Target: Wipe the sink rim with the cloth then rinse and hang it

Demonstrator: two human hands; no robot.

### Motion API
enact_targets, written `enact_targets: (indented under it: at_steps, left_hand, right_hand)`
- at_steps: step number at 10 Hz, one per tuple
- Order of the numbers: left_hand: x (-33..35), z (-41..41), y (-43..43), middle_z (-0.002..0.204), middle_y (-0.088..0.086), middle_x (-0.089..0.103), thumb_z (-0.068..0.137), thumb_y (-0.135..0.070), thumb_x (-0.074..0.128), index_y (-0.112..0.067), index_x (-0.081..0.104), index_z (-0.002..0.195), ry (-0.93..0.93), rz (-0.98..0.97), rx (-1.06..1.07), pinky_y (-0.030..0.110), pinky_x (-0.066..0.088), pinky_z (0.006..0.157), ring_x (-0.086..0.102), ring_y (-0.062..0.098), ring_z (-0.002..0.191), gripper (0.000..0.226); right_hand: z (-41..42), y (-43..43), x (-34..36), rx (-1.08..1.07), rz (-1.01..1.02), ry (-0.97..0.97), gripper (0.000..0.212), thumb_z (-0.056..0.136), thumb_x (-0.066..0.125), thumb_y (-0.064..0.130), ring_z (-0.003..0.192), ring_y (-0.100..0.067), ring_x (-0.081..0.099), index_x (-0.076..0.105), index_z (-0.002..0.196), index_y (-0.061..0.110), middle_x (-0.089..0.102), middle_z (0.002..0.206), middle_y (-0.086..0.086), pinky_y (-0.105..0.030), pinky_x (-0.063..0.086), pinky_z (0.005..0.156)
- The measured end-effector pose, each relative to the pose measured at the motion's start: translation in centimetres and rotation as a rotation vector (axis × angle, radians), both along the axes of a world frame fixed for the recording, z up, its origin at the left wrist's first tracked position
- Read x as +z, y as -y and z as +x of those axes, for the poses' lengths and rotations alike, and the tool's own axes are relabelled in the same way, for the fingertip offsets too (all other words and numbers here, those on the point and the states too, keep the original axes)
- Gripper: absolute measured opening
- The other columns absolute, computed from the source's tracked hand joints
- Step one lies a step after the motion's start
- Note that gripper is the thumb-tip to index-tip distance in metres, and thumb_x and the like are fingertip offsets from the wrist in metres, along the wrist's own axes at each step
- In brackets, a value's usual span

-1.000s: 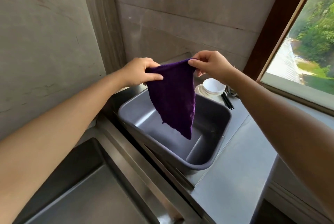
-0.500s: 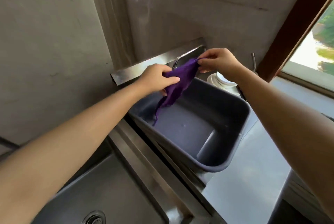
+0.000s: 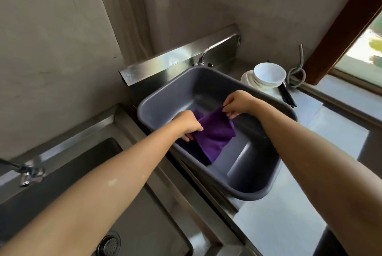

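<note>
Over the grey plastic tub, both of your hands are on the purple cloth. Your left hand has its fingers curled round one upper edge of the cloth, thumb on top, close to the tub's left wall. Your right hand pinches the opposite corner between thumb and fingertips, a little further toward the back of the tub. The two hands are apart, and the cloth spans the gap between them. Its lower part hangs down inside the tub; you cannot tell from this view whether it touches the tub floor.

The tub sits on the steel counter, just right of the sink. The sink rim runs between the basin and the tub, passing under your left forearm. A drain strainer shows at the bottom of the basin. Behind the tub a faucet rises from the steel backsplash. At the back right stand stacked white bowls, with dark chopsticks just beside them.
</note>
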State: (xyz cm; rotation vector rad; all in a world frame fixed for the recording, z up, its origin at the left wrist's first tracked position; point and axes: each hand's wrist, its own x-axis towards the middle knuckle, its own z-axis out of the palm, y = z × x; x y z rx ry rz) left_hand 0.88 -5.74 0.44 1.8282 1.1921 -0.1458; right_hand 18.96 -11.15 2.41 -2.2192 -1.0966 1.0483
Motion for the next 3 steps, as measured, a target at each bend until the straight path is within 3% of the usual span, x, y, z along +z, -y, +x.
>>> enact_targets:
  at_steps: [1, 2, 3]
  left_hand:
    - [-0.3, -0.8, -2.3, 0.091, 0.020, 0.066, 0.085, -0.014, 0.062, 0.005, 0.056, 0.111, -0.104, 0.037, 0.061, 0.035, 0.055, 0.054, 0.063, 0.022, 0.056, 0.032]
    - [0.2, -1.4, -4.2, 0.088, 0.019, 0.067, 0.088, -0.019, 0.055, 0.003, 0.059, 0.099, -0.280, 0.128, 0.041, 0.035, 0.057, 0.058, 0.065, 0.028, 0.065, 0.024]
    - [0.9, -1.9, -5.5, 0.094, 0.023, 0.069, 0.088, -0.018, 0.048, 0.008, 0.062, 0.098, -0.334, 0.242, 0.026, 0.042, 0.059, 0.072, 0.069, 0.033, 0.079, 0.031]
  right_hand:
    - [-2.3, -2.5, -0.8, -0.085, 0.135, -0.148, 0.023, 0.085, 0.058, -0.007, 0.049, -0.012, 0.061, 0.058, 0.107, -0.004, 0.059, 0.079, -0.017, -0.020, 0.055, 0.052]
    - [-4.1, -4.5, -1.5, -0.045, 0.158, -0.172, 0.043, 0.090, 0.055, 0.004, 0.072, -0.021, 0.057, 0.045, 0.131, 0.003, 0.056, 0.095, -0.015, -0.029, 0.053, 0.068]
    - [-5.0, -5.1, -1.0, 0.020, 0.095, -0.021, 0.037, 0.093, 0.049, 0.014, 0.072, -0.023, 0.055, 0.051, 0.128, 0.005, 0.057, 0.095, -0.017, -0.033, 0.050, 0.066]
